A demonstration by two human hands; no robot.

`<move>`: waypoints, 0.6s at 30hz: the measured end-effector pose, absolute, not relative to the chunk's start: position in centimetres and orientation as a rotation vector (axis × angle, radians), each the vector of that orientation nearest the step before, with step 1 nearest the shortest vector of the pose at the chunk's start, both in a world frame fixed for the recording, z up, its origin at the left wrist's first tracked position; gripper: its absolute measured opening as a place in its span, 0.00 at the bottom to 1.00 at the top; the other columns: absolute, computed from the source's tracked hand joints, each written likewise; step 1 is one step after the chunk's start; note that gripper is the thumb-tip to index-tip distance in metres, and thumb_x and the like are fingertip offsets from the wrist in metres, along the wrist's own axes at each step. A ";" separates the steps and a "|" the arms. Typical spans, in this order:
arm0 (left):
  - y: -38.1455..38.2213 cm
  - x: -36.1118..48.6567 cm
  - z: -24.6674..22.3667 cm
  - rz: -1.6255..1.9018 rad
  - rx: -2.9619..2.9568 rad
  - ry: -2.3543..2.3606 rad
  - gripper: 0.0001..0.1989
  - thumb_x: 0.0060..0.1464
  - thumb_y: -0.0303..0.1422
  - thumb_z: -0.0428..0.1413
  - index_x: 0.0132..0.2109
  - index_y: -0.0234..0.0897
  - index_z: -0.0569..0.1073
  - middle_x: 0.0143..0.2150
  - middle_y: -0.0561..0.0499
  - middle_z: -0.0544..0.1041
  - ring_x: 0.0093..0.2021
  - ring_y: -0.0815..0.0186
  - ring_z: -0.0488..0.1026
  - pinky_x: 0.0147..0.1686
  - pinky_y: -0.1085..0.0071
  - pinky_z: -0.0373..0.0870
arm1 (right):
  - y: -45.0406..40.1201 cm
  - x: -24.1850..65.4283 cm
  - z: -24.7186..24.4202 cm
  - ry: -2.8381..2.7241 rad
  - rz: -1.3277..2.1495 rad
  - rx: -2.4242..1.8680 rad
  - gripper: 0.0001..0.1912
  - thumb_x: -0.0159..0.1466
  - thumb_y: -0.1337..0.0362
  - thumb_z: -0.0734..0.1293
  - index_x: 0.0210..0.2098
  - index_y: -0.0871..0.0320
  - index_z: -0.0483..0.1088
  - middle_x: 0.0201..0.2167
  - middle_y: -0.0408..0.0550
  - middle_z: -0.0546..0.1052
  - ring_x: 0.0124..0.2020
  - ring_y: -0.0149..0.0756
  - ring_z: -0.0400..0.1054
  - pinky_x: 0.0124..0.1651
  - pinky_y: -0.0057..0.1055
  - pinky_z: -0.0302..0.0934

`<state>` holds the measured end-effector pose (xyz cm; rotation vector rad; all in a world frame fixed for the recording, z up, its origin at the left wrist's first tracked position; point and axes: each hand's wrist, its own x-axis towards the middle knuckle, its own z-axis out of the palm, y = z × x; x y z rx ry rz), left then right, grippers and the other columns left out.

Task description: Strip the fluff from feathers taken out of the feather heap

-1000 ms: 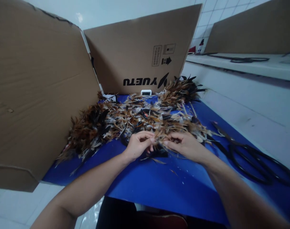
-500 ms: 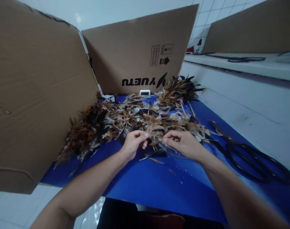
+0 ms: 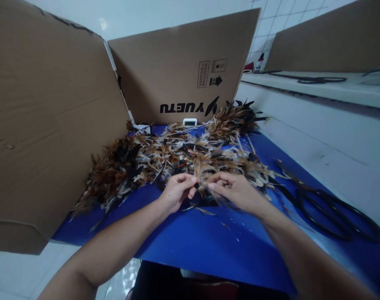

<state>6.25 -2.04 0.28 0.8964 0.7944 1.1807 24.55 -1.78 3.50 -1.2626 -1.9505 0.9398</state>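
A wide heap of loose brown, black and pale feathers (image 3: 167, 154) covers the back of the blue table surface (image 3: 190, 241). At its front edge, my left hand (image 3: 179, 191) is closed, thumb and forefinger pinching a light-brown feather (image 3: 201, 168) that stands up from the fingertips. Close to its right, my right hand (image 3: 236, 189) is also in a pinch near the lower part of that feather; it seems to grip feather strands, blurred at the fingertips. A few single feathers (image 3: 205, 211) lie on the blue just below the hands.
Large black-handled scissors (image 3: 327, 208) lie on the right. Denser feather bundles stand at left (image 3: 114, 171) and back right (image 3: 233, 118). Cardboard panels (image 3: 177, 71) wall the left and back. A small white digital display (image 3: 190, 122) sits at the back. More scissors (image 3: 321, 79) rest on a ledge.
My right hand has moved slightly left, closer to my left hand. My left hand has shifted a little right and keeps its pinch.
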 end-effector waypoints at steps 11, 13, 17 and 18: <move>-2.6 6.5 -0.3 1.022 1.081 0.787 0.13 0.45 0.38 0.61 0.30 0.30 0.73 0.17 0.55 0.67 0.17 0.75 0.63 0.17 0.78 0.59 | -1.4 24.3 2.8 -1.934 0.765 -1.150 0.14 0.57 0.56 0.63 0.23 0.59 0.71 0.20 0.42 0.72 0.23 0.32 0.64 0.27 0.27 0.57; -2.6 6.5 -0.3 1.018 1.073 0.782 0.14 0.45 0.38 0.62 0.31 0.30 0.73 0.21 0.53 0.71 0.17 0.75 0.64 0.17 0.78 0.60 | -1.4 24.4 2.9 -1.943 0.765 -1.156 0.14 0.58 0.56 0.63 0.24 0.59 0.71 0.21 0.43 0.72 0.24 0.32 0.64 0.28 0.27 0.57; -2.4 6.5 -0.2 1.048 1.014 0.772 0.13 0.44 0.38 0.62 0.31 0.30 0.71 0.32 0.48 0.75 0.17 0.77 0.65 0.15 0.78 0.60 | -1.5 24.5 3.0 -1.958 0.761 -1.168 0.13 0.59 0.57 0.62 0.26 0.59 0.72 0.24 0.44 0.74 0.27 0.34 0.66 0.30 0.28 0.58; -2.4 6.4 -0.1 1.057 1.001 0.777 0.13 0.44 0.38 0.62 0.31 0.31 0.71 0.32 0.49 0.75 0.17 0.77 0.65 0.14 0.79 0.60 | -1.5 24.5 3.0 -1.959 0.760 -1.171 0.13 0.60 0.57 0.62 0.27 0.58 0.72 0.24 0.44 0.75 0.27 0.34 0.67 0.31 0.28 0.58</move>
